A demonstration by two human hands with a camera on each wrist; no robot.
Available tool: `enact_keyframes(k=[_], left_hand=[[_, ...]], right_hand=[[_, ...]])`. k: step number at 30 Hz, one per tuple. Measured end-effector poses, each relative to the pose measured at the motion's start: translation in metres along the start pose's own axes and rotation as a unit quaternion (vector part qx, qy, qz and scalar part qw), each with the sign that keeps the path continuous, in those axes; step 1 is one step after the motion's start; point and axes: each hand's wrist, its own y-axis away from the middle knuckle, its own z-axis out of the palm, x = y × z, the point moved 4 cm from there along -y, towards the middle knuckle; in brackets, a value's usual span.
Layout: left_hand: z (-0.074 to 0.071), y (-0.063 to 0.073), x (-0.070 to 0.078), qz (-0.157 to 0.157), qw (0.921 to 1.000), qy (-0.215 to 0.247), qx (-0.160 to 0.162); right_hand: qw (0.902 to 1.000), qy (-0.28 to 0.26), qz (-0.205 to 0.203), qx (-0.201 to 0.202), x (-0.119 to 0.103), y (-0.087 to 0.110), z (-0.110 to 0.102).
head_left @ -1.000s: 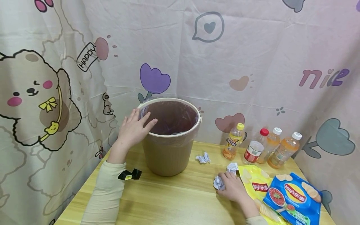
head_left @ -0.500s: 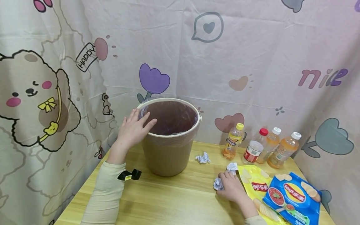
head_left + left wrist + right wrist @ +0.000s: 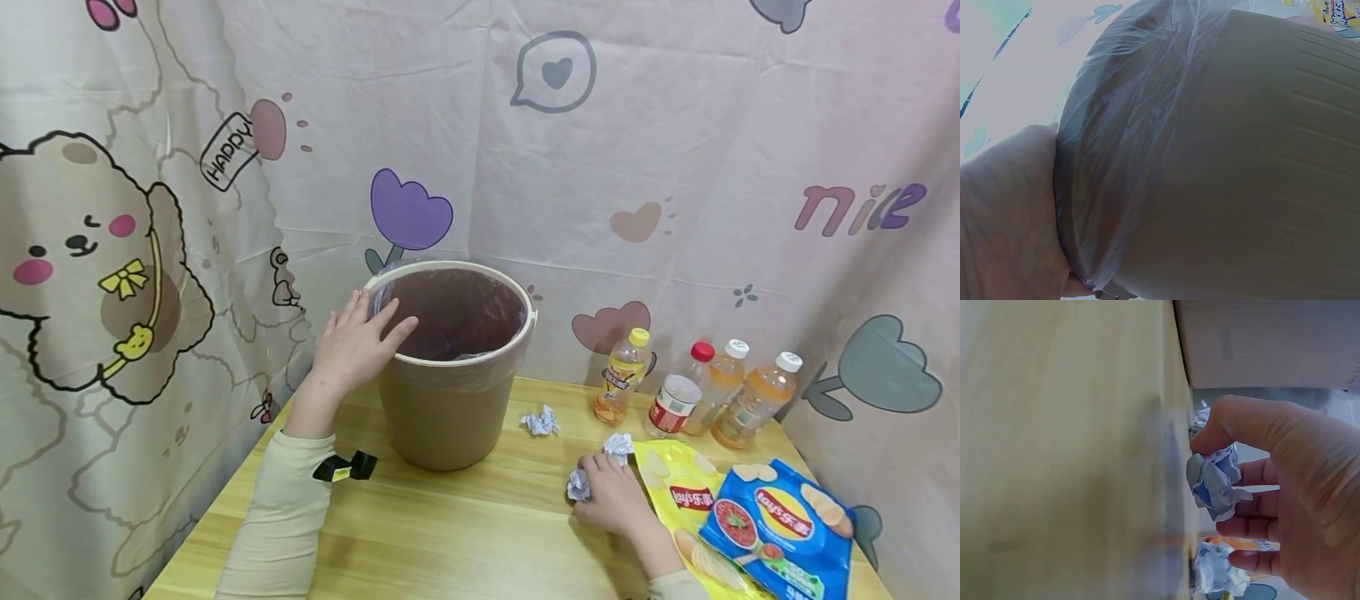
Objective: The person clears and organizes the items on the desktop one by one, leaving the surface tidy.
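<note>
My left hand rests on the left rim of a brown trash bin with a clear plastic liner folded over its edge. Its fingers are spread and fairly straight, some reaching over the opening. On the right, my right hand pinches a crumpled paper ball between thumb and fingers, low over the wooden table. A second paper ball lies just beyond that hand, near a yellow chip bag. A third paper ball lies to the right of the bin.
A blue chip bag overlaps the yellow one at the right. Behind them stand a yellow-capped bottle, a red-capped bottle and two white-capped bottles, one being the rightmost bottle. A printed curtain hangs behind the table.
My right hand has shifted slightly left with the paper ball between its fingers. The left hand stays on the bin rim.
</note>
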Motion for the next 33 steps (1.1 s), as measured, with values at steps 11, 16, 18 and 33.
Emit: enact_keyframes(k=[11, 16, 18, 33], left_hand=[[0.0, 0.0, 0.0, 0.0, 1.0, 0.0, -0.002], [0.001, 0.0, 0.0, 0.001, 1.0, -0.002, -0.001], [0.001, 0.0, 0.0, 0.001, 1.0, -0.001, -0.001], [0.0, 0.001, -0.001, 0.003, 1.0, 0.004, -0.001]], right_hand=[[0.9979, 0.023, -0.017, 0.059, -0.011, -0.007, -0.024], [0.9956, 0.026, -0.027, 0.086, -0.016, -0.01, -0.037], [0.9937, 0.031, -0.037, 0.102, -0.018, -0.011, -0.044], [0.9717, 0.077, -0.101, 0.199, -0.031, -0.022, -0.088]])
